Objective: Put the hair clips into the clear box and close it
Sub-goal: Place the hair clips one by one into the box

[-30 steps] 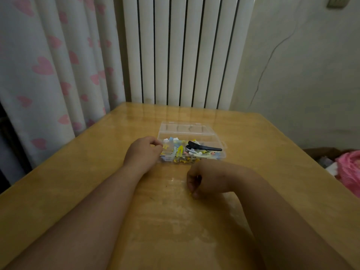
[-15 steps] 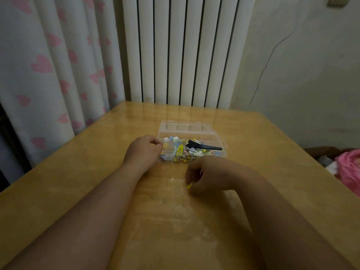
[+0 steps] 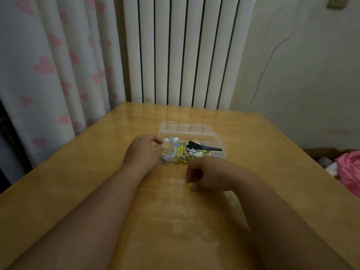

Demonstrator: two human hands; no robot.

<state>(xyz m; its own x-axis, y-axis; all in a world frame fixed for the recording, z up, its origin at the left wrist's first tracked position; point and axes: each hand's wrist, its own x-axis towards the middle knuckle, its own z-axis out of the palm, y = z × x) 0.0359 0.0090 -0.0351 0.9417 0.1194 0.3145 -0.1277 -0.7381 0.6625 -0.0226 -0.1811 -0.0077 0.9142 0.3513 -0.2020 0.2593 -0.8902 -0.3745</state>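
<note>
A clear box (image 3: 222, 152) stands open on the wooden table (image 3: 78, 182), its lid (image 3: 187, 128) folded back flat behind it. Inside lie several small coloured hair clips (image 3: 180, 152) and one long black clip (image 3: 204, 147). My left hand (image 3: 143, 151) grips the box's left end with thumb and fingers. My right hand (image 3: 204, 175) rests curled on the table just in front of the box, pinching a small yellow hair clip (image 3: 190, 185) whose tip sticks out below the fingers.
A white radiator (image 3: 187, 49) stands behind the table's far edge. A curtain with pink hearts (image 3: 48, 71) hangs on the left. Pink fabric (image 3: 348, 168) lies low beyond the table's right edge.
My right hand has lifted slightly off the table toward the box, and the yellow clip's tip now shows under its fingers. My left hand has stayed on the box.
</note>
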